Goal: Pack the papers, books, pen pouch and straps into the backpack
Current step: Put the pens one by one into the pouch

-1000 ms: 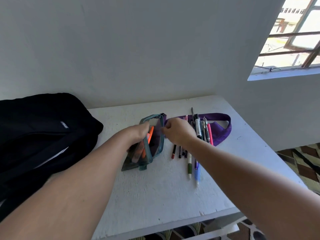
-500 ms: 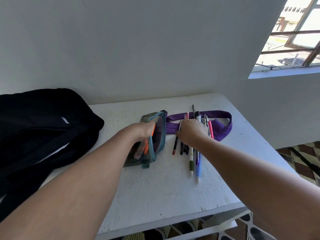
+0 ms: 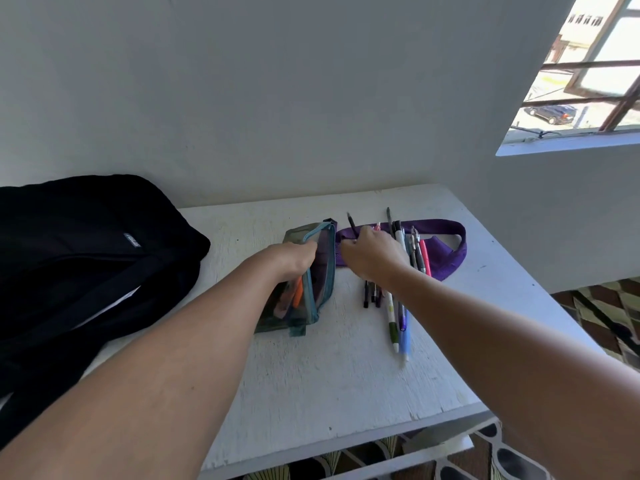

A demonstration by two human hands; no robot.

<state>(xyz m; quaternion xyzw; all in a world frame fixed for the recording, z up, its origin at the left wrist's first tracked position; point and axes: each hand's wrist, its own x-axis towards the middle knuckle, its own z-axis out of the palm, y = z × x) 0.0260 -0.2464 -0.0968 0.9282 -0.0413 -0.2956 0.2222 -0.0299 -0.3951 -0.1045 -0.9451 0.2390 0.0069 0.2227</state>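
A black backpack (image 3: 86, 258) lies left on the white table (image 3: 329, 375). The left hand (image 3: 294, 259) grips the pen pouch (image 3: 304, 299), long side pointing away. The right hand (image 3: 374, 254) pinches a dark pen (image 3: 352, 226) above loose pens (image 3: 398, 313) and a purple strap (image 3: 446, 251).

Bright window (image 3: 585, 74) daylight, wide-angle edge distortion

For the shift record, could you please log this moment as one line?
left hand holds pen pouch open | right hand grips black pen | loose pens on purple strap | backpack on table

Table (image 3: 332, 382) front bare; backpack (image 3: 86, 258) blocks left, pens (image 3: 398, 306) right.
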